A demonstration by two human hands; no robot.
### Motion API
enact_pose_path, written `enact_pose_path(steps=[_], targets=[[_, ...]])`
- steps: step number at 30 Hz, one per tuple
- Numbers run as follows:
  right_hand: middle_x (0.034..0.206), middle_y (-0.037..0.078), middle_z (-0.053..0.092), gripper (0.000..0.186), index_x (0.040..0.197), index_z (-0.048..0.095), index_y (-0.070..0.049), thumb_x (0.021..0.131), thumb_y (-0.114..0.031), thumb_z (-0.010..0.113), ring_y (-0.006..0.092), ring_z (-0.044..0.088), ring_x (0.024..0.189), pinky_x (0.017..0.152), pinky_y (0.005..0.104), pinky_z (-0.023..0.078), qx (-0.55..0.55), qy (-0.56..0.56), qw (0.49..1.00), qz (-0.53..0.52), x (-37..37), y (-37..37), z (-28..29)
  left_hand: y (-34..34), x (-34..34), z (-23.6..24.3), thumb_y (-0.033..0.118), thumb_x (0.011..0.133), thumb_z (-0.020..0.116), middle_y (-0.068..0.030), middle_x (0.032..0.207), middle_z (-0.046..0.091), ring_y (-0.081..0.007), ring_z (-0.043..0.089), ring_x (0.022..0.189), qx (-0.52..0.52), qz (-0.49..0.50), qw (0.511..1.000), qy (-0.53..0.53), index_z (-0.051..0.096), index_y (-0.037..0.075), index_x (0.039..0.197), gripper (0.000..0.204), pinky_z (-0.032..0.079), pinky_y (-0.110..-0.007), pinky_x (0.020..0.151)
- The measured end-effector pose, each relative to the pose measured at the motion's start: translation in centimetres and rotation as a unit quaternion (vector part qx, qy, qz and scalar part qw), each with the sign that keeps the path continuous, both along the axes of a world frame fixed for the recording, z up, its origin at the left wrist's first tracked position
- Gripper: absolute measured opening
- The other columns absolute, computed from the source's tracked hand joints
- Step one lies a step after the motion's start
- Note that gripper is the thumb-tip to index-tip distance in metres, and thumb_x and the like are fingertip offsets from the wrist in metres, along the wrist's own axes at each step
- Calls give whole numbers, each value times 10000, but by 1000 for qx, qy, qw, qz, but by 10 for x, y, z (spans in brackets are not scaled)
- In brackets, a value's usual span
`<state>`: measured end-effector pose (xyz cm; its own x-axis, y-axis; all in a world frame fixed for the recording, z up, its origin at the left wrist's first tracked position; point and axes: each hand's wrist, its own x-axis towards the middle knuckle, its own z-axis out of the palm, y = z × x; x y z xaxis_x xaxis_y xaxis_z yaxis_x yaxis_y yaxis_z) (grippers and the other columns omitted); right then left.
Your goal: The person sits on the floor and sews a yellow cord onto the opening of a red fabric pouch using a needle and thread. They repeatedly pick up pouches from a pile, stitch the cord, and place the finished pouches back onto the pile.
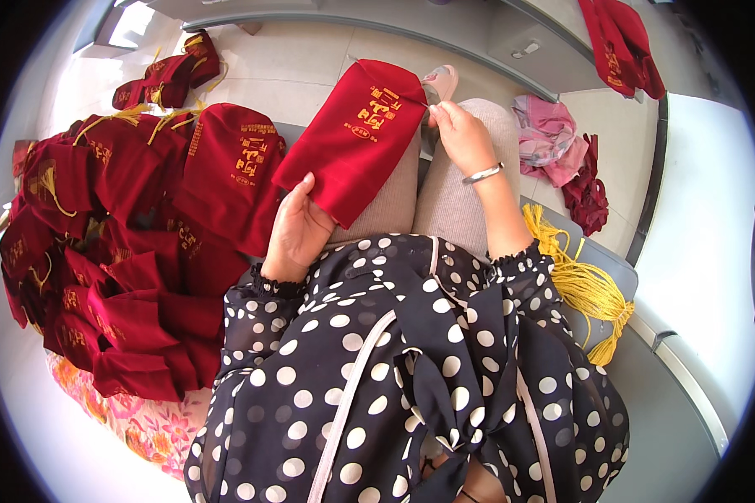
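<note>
Left grip (298, 230) pinches red pouch (356, 138) bottom; right grip (461, 134) at top corner.

To the left, a dense heap of red pouches (117, 251) covers the ground from the knee outward, leaving no bare path there; a smaller cluster of red pouches (172, 75) lies further off, with open pale floor (294, 75) between the 2 groups and ahead of the knees. The red pouch (356, 134) held up over the lap blocks the middle. On the right, a bundle of yellow cords (583, 289) lies just beside the thigh, and a pink cloth (549, 138) with dark red fabric (587, 197) crowds the floor beyond it. Past those, the white surface (696, 268) is open.
</note>
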<state>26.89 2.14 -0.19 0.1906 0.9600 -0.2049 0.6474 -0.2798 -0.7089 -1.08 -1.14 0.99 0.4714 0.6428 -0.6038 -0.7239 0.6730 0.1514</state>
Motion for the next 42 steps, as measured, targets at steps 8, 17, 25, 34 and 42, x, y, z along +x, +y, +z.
enact_pose_path(steps=[8,17,25,34,42], targets=[[581,-20,459,318,798,594,-47,952,-306,492,88,438,517,506,255,368,-84,267,959,-46,5,-1,-2,-20,1,6,82,923,555,-64,1022,661,-160,626,952,88,-61,985,138,606,66,968,70,492,-311,823],[591,-94,293,245,939,549,-45,980,-274,472,-6,215,425,364,162,145,-72,566,811,-125,17,-11,54,24,7,51,214,999,385,-140,1374,448,-273,432,1276,159,-5,984,84,391,7,1329,390,348,-448,1065],[625,-94,346,193,1035,539,-57,987,-227,459,-14,245,470,412,167,184,-42,383,922,-38,22,-74,109,62,23,52,261,1008,348,-152,1374,448,-282,426,1280,125,17,990,-68,380,-11,1338,429,317,-448,1086],[815,46,634,141,927,596,-19,942,-142,528,97,563,737,698,239,448,-48,188,981,25,6,-115,113,63,26,42,340,1010,317,-135,1374,455,-284,438,1270,133,34,987,-84,358,5,1360,486,315,-451,1086],[655,-36,461,190,904,615,-43,953,-190,505,42,401,589,541,203,337,-135,277,951,-10,11,-116,102,61,23,41,349,1009,311,-141,1378,450,-284,437,1272,132,35,988,-74,358,1,1361,497,311,-453,1089]])
